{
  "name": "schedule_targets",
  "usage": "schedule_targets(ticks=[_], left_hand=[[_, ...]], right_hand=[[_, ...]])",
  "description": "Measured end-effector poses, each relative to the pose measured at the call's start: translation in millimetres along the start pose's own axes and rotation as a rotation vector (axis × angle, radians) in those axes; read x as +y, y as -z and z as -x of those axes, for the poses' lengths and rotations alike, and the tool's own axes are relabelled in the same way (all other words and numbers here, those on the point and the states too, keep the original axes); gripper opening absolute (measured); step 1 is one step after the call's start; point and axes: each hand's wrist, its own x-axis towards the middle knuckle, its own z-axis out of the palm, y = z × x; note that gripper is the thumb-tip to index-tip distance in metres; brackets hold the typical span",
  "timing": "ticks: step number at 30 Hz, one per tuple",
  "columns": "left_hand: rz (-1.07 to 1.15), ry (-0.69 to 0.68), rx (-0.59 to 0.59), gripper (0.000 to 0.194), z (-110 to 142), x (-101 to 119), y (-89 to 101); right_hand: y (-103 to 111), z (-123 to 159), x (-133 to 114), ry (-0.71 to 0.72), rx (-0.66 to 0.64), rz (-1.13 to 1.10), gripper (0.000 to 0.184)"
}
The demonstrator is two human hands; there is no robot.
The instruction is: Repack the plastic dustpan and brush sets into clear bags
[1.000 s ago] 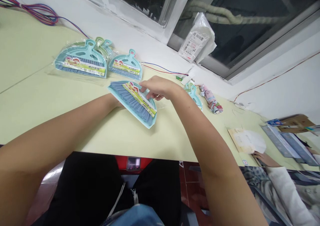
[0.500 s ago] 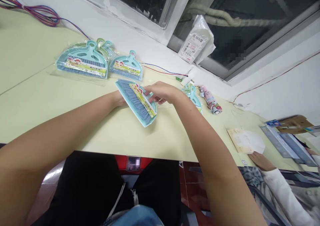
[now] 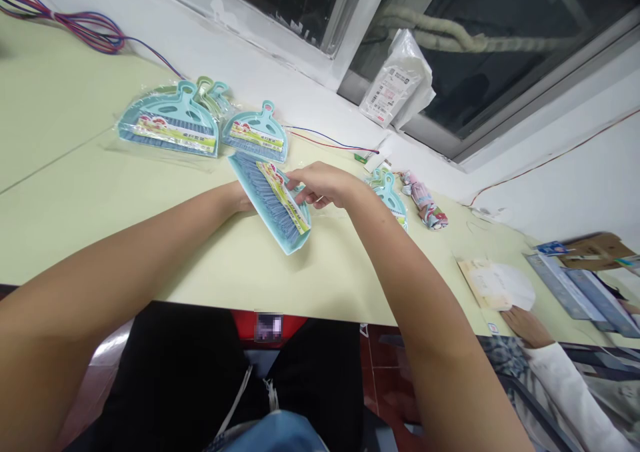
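A light blue dustpan and brush set is held tilted above the table, its blue bristles and printed label facing me. My left hand supports it from behind at the left; most of its fingers are hidden by the pan. From the upper right, my right hand grips the set's handle side, with bent fingers against the label's edge. Just behind lies a similar wrapped set, and a larger wrapped set is to its left, with green and blue handles behind it.
More wrapped sets and a rolled patterned cloth bundle lie right of my right forearm. Coiled wires are at the back left. A plastic package leans on the window ledge. At the right, another person's hand touches a paper envelope.
The dustpan and brush set shifts very slightly left and tilts a little in my hands. Both hands keep their places on it; the camera view drifts slightly.
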Motion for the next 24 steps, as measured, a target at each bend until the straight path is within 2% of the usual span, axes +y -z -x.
schedule_targets(ticks=[2,5,9,14,20,24], left_hand=[[0.092,0.060,-0.114,0.014,2,3,-2.9],[0.139,0.080,-0.167,0.019,2,6,-6.2],[0.138,0.064,-0.116,0.019,-3,1,-4.7],[0.149,0.042,-0.096,0.035,-8,-2,-3.3],[0.110,0.046,0.016,0.041,-11,-10,-2.9],[0.124,-0.050,0.050,0.043,-16,-23,-2.7]], right_hand=[[1,-4,4,-0.013,0.010,-0.007,0.030],[4,-10,11,-0.024,0.026,-0.035,0.029],[11,-19,16,-0.017,0.053,-0.043,0.028],[18,-35,22,-0.055,0.129,-0.010,0.027],[24,-55,27,-0.118,0.181,-0.034,0.025],[25,-57,22,-0.114,0.199,-0.098,0.022]])
